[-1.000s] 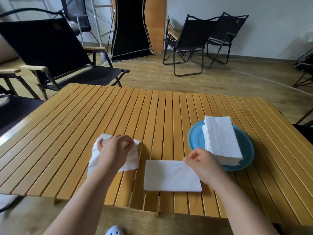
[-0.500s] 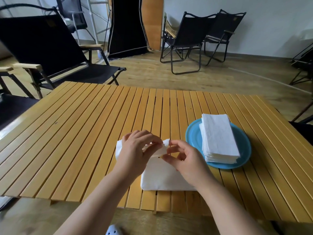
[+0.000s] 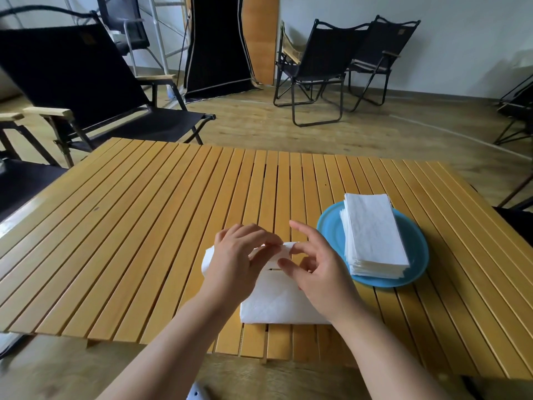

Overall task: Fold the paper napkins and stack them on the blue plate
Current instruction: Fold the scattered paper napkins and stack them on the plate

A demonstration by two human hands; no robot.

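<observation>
Slatted wood table [image 3: 144, 226], black chairs [image 3: 317, 62] behind; left hand [image 3: 236, 261] and right hand [image 3: 314, 269] both pinch one napkin [image 3: 284, 249] between them, raised over a folded napkin [image 3: 274, 304] on the table; stack [image 3: 372, 235] on blue plate [image 3: 328, 226] just right of the grip.

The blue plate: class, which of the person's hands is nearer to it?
Right. The right hand hovers just beside the blue plate's near-left rim, pinching a napkin; the left hand holds that napkin farther left.
</observation>
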